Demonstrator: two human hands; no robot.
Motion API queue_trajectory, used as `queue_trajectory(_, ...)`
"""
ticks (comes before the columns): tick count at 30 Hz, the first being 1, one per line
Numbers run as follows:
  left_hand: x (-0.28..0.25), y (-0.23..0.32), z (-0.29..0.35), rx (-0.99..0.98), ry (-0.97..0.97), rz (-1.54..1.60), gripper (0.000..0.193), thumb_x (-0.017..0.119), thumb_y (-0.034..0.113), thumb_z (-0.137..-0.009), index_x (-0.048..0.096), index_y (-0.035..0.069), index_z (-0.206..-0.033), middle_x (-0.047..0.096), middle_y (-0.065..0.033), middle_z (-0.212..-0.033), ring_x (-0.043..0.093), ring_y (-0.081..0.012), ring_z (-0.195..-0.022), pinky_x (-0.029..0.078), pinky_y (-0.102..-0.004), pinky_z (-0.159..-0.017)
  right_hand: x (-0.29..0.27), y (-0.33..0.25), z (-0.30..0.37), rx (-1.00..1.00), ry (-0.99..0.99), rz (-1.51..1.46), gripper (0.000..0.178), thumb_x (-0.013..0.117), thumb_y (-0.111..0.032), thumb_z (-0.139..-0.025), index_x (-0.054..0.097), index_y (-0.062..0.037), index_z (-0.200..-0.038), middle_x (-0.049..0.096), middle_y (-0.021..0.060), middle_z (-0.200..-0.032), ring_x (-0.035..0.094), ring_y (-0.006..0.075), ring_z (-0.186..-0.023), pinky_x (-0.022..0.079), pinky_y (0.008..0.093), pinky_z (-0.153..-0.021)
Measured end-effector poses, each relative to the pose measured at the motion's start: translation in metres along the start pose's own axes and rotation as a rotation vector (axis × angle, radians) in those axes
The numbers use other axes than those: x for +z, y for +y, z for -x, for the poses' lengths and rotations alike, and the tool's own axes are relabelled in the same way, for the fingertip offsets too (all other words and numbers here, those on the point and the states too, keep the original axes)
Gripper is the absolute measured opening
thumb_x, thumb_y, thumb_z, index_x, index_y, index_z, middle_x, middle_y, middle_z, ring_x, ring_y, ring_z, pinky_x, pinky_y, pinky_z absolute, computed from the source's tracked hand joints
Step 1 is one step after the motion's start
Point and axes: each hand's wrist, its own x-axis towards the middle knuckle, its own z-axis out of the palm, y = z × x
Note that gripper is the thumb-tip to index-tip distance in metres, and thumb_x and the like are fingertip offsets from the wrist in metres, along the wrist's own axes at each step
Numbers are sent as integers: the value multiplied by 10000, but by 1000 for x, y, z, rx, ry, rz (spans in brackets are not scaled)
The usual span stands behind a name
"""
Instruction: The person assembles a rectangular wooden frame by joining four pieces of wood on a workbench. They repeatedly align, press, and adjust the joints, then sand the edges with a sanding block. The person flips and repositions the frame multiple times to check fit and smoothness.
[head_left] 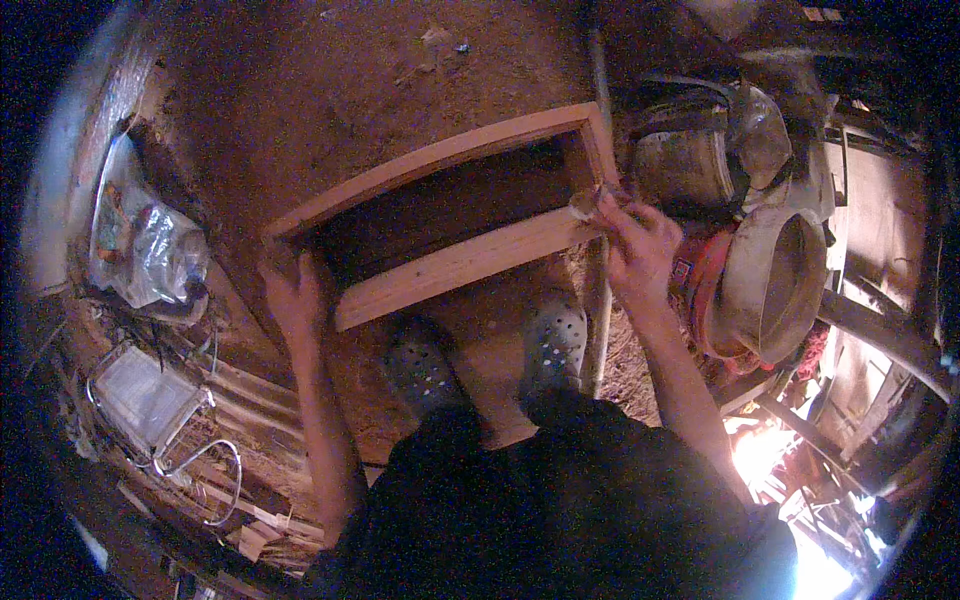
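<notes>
A long rectangular wooden frame (460,262) slants across the middle, its right end farther from me. Its sides are pale, bare wood around a dark hollow. My left hand (297,300) is closed around the near left corner, thumb on top and fingers mostly hidden. At the right end my right hand (638,243) is closed, its fingertips pinched together over the corner. A small pale piece (583,207) sticks out from those fingertips against the wood; its kind is too blurred to make out.
Brown earth floor (400,60) lies beyond the frame. My perforated clogs (553,345) stand just below it. To the right are a dirty bucket (685,160), a round pale-rimmed container (775,285) and a pole (598,340). Clear plastic (160,250) and a wire-framed panel (148,400) lie left.
</notes>
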Motion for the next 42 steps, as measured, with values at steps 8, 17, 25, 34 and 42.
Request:
queue_trajectory(8,0,-4,3,24,-11,38,696,596,287,-871,299,-112,-1358,392,-306,-1373,386,-416,-1285,310,-413,-1070,-10,0,-2,-74,-18,-46,576,542,-5,-617,659,-226,-1135,625,48,-1063,529,228,-1051,289,401,-940)
queue_trajectory(17,-3,4,3,58,-24,79,712,592,287,-875,269,-94,-1382,365,-299,-1395,361,-408,-1304,287,-404,-1086,-10,-26,-5,-156,-111,15,508,555,13,-616,673,-207,-1059,643,31,-1024,545,220,-1044,309,398,-900)
queue_trajectory(25,0,0,2,43,-5,73,663,607,257,-867,316,-68,-1368,410,-282,-1369,394,-395,-1282,307,-399,-1070,-6,-28,8,-184,-88,-106,470,570,-20,-604,683,-191,-1027,663,50,-987,556,239,-1034,320,419,-917)
queue_trajectory(34,-5,9,3,5,-28,124,633,617,217,-857,345,-39,-1368,422,-251,-1373,404,-370,-1282,301,-387,-1071,4,-27,-4,-8,-77,-71,522,547,-5,-608,677,-186,-1080,685,11,-964,549,224,-1059,319,397,-941)
queue_trajectory(42,-3,4,4,108,-12,29,637,587,269,-882,331,-42,-1376,406,-264,-1383,381,-388,-1297,291,-391,-1081,2,-22,4,-29,16,33,521,561,-27,-617,679,-202,-1094,666,0,-1073,528,213,-1089,315,412,-924)
